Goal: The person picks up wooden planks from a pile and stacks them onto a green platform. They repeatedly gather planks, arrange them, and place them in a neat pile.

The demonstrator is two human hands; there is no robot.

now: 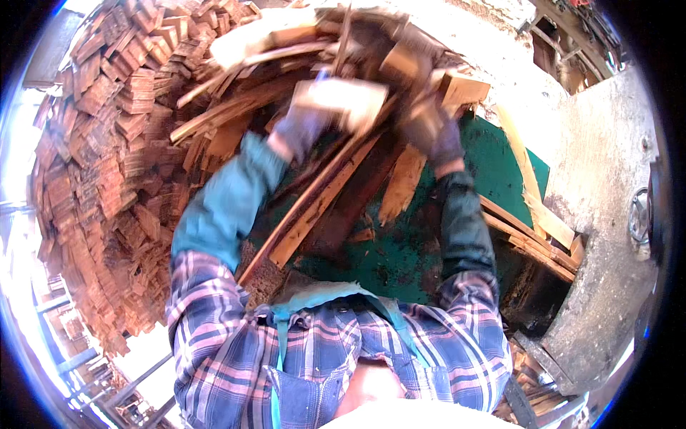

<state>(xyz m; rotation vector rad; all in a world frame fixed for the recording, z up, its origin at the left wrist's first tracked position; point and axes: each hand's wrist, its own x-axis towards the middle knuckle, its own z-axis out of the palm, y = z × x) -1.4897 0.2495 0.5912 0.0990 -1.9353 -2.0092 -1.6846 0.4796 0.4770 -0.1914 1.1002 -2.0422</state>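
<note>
My left hand (306,130), in a dark glove, grips a pale wood block (344,100) above a pile of split wood. To its right, my right hand (441,137), also gloved, is closed on a brown wood piece (424,120); both hand and piece are smeared by motion. Long wood strips (318,207) slant beneath and between my hands over a green surface (389,257). A short, pointed wood offcut (404,182) lies below the right hand. Beyond my hands, more wood pieces (286,53) overlap in a blurred heap.
A tall stack of cut wood blocks (118,171) fills the left side. On the right stand a worn pale machine panel (607,143) and a handwheel (639,214). Several wood strips (532,243) lie at the green surface's right edge, near a long pale strip (522,157).
</note>
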